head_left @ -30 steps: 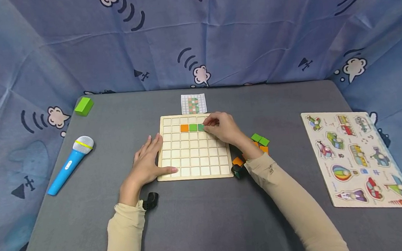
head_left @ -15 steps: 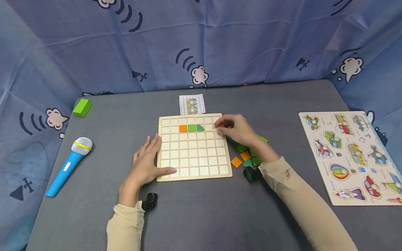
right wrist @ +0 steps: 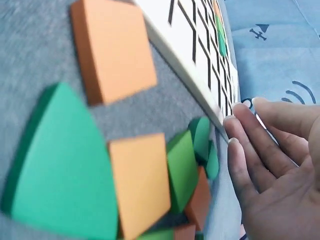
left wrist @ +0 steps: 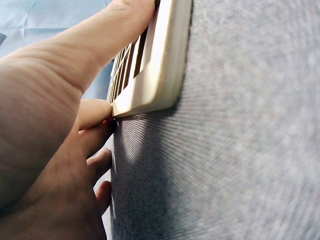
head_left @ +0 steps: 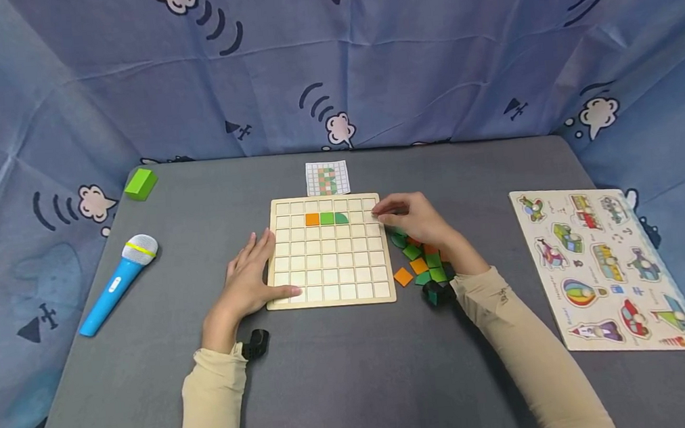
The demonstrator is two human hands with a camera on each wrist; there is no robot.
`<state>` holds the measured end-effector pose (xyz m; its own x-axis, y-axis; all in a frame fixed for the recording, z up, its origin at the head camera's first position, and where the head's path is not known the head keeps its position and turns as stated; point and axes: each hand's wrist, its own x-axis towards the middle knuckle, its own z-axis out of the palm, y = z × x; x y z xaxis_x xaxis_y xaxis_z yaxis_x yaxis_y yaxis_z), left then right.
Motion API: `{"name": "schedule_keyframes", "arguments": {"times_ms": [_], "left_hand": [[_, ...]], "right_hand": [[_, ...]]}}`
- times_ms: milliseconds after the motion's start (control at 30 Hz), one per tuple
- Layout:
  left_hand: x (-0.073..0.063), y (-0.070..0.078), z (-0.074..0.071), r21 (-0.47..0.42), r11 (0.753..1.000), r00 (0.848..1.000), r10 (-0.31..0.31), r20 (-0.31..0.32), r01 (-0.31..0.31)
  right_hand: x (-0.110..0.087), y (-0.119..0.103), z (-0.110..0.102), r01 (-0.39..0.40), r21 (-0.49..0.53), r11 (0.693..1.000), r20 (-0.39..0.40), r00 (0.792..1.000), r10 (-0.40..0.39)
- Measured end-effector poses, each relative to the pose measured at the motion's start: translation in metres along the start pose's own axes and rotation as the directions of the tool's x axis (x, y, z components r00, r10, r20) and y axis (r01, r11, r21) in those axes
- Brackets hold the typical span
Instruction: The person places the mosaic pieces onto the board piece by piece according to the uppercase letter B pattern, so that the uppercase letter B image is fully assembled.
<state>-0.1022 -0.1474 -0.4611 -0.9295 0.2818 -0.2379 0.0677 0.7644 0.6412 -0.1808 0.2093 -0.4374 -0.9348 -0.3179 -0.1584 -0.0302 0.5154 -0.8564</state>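
A pale wooden grid board (head_left: 332, 276) lies on the grey table. In its second row sit an orange square tile (head_left: 312, 219), a green square tile (head_left: 327, 219) and a dark green quarter-round tile (head_left: 341, 218), side by side. My left hand (head_left: 247, 281) rests spread at the board's left side, thumb (left wrist: 115, 25) over the near left corner and fingers along the edge. My right hand (head_left: 413, 218) is at the board's right edge, fingers extended and holding nothing. Below it lies a loose pile of orange and green tiles (head_left: 434, 260), partly hidden by the hand and wrist.
A small printed pattern card (head_left: 327, 178) lies just behind the board. To the left are a blue toy microphone (head_left: 119, 282) and a green block (head_left: 141, 184). A wooden picture puzzle (head_left: 610, 272) lies at the right. A patterned blue curtain (head_left: 426, 57) hangs behind the table.
My right hand has moved right, from the dark green tile to the board's right edge, leaving that tile in the row. The left hand has stayed in place.
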Motion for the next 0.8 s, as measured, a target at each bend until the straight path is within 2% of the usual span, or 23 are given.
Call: {"name": "schedule_keyframes", "arguments": {"times_ms": [167, 467, 800], "left_hand": [[0.0, -0.002, 0.0, -0.012, 1.0, 1.0, 0.011, -0.006, -0.011], [0.0, -0.001, 0.001, -0.021, 1.0, 1.0, 0.018, -0.01, -0.019], [0.0, -0.003, 0.001, -0.018, 1.0, 1.0, 0.022, -0.01, -0.022]], "right_hand": [[-0.005, 0.006, -0.007, -0.031, -0.031, 0.999, -0.015, 0.999, 0.031], [-0.018, 0.015, -0.027, -0.067, -0.018, 0.998, 0.011, 0.998, 0.067], [-0.03, 0.023, -0.05, -0.123, -0.075, 0.99, -0.011, 0.992, 0.123]]}}
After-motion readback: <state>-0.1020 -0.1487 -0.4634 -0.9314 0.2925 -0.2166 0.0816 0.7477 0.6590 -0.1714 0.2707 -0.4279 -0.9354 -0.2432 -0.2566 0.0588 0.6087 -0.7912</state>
